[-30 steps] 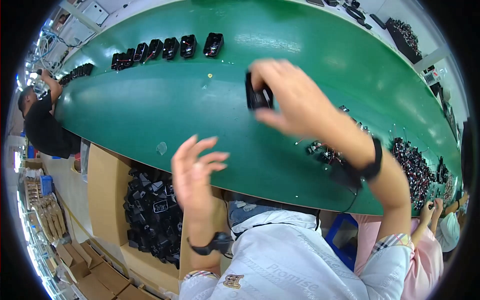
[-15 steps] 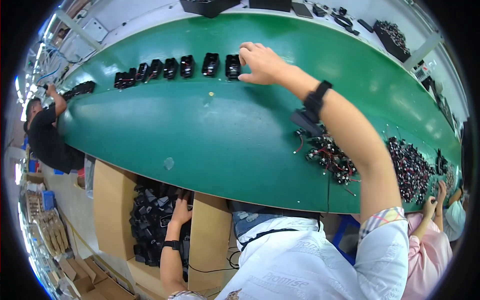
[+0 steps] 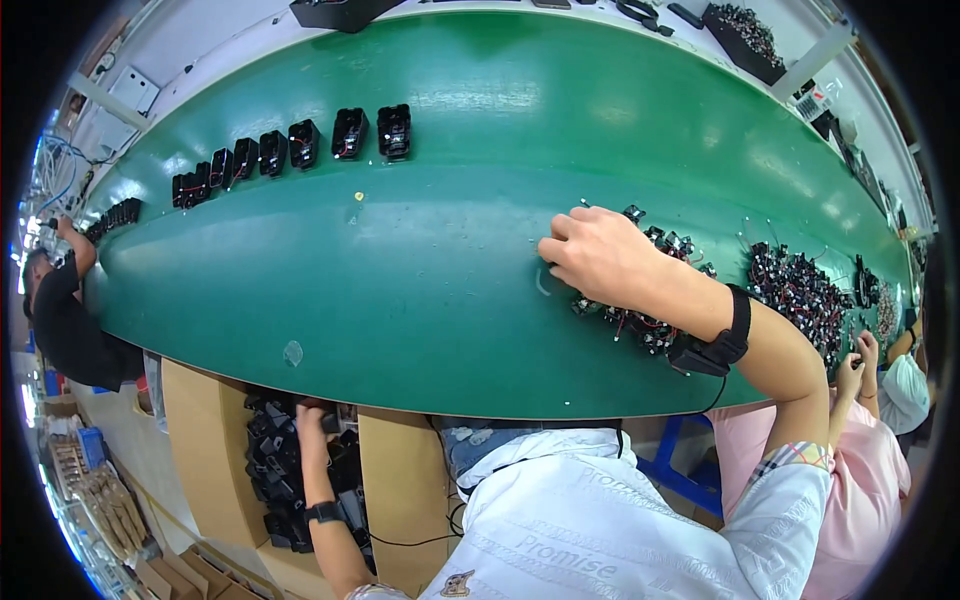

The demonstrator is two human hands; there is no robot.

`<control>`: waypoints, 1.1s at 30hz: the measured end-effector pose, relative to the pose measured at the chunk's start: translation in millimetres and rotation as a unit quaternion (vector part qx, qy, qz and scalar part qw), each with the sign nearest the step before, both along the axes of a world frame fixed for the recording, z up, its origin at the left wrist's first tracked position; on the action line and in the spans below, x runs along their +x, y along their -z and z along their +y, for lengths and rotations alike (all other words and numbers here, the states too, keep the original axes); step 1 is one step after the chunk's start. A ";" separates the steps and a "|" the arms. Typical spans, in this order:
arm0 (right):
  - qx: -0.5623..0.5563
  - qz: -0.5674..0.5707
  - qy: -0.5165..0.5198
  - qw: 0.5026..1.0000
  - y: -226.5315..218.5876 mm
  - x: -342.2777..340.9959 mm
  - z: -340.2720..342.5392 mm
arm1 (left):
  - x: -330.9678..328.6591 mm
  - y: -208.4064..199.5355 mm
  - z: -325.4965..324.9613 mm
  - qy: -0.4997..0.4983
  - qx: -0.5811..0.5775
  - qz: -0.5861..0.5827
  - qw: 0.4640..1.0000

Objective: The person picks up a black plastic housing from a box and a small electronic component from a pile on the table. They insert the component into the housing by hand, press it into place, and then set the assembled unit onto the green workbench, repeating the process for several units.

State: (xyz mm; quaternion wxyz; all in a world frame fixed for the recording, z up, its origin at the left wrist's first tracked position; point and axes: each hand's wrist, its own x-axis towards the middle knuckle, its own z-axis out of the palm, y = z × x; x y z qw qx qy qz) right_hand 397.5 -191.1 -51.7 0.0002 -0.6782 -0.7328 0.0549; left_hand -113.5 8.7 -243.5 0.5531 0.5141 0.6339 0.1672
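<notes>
- Green worktable (image 3: 450,350), one; open carton (image 3: 205,440) below its near edge.
- Wired parts (image 3: 655,335), one tangled pile, pieces uncountable; best parted singly, leads unsnagged.
- Right hand (image 3: 605,255), at the pile's left edge: fingers curled, hold indeterminable.
- Left hand (image 3: 312,425), inside carton among black casings (image 3: 272,450), uncountable: opening, hold indeterminable.
- Black housings (image 3: 394,132), row: six distinct, more bunched leftward.

an electronics assembly workshop, identified by the long green desk (image 3: 450,300), the row of open black housings (image 3: 271,155), the heaps of small wired parts (image 3: 800,295), the cardboard box (image 3: 205,445) of black shells (image 3: 275,455), and the co-workers (image 3: 65,320) stationed along the edge.
</notes>
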 end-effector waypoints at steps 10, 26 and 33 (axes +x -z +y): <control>-0.049 0.626 0.155 0.763 -44.5 -36.5 -28.2 | 96.3 -167.1 -103.3 -0.171 -0.035 -0.462 0.870; 0.134 0.799 0.343 0.475 1.0 -116.4 -81.2 | 265.3 -153.9 -160.8 0.170 0.005 -0.477 0.862; 0.170 0.636 0.227 0.718 9.0 -111.0 -81.3 | 274.0 -151.8 -157.4 0.184 -0.015 -0.509 0.841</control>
